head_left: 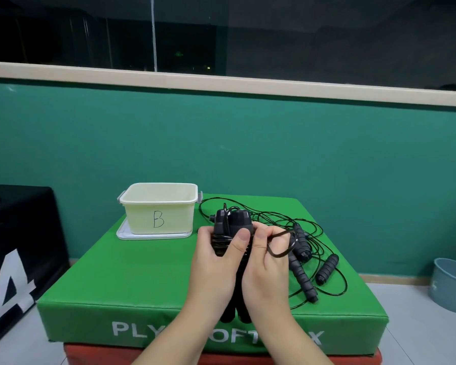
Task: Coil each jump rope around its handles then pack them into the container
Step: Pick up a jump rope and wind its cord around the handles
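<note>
My left hand (216, 262) grips two black jump-rope handles (232, 222) held together upright, with black cord wound around them under my thumb. A loop of that same cord (281, 245) is pinched by my right hand (266, 259), just right of the handles. The handles' lower ends (234, 313) stick out below my wrists. Other black jump ropes (304, 272) lie loose and tangled on the green box to the right. An open cream container (159, 208) marked "B" stands at the back left on its lid.
The work surface is a green soft plyo box (111, 288) stacked on a red one (90, 355). A black box (16, 248) with a white "4" stands to the left. A blue-grey bin (450, 288) sits on the floor at right. A green wall rises behind.
</note>
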Available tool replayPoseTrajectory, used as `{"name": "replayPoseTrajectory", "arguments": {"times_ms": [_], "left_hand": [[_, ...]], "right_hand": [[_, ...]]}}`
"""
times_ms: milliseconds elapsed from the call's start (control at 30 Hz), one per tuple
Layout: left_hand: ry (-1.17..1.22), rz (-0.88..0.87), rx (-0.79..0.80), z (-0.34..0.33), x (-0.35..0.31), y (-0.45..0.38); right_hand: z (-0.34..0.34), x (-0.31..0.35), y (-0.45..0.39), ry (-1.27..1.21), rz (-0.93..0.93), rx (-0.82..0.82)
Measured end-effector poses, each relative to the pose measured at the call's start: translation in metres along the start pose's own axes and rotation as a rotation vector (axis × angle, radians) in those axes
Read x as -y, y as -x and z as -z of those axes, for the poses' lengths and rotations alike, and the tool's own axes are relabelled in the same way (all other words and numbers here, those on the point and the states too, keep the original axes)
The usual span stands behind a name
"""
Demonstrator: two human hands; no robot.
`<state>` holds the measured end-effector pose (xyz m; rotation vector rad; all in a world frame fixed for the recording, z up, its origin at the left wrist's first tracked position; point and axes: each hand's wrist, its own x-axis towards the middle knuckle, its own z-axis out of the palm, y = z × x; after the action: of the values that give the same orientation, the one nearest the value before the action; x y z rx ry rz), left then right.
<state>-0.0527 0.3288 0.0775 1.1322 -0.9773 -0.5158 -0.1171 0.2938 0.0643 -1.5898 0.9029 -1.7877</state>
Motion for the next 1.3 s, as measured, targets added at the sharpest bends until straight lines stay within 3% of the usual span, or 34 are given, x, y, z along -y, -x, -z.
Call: {"name": "replayPoseTrajectory", "arguments": {"times_ms": [300, 467, 633, 900, 1300], "left_hand": [[0.003, -0.127, 0.071, 0.014, -0.007, -0.009], [0.039, -0.125, 0.055, 0.015, 0.004, -0.011], [0.037, -0.106, 0.123, 0.01, 0.004, -0.005], [0.258, -0.021, 0.184, 0.004, 0.0, 0.001], [0.227, -0.032, 0.203, 0.016, 0.006, -0.009]], "right_hand": [[0.009, 0.003, -0.006, -0.185, -0.092, 0.022], [0.006, 0.01, -0.001, -0.241, -0.003, 0.031], [0.005, 0.012, -0.002, -0.191, 0.113, -0.008], [0.011, 0.011, -0.004, -0.232, 0.095, -0.038], [0.013, 0.011, -0.006, -0.193, 0.128, 0.018]]}}
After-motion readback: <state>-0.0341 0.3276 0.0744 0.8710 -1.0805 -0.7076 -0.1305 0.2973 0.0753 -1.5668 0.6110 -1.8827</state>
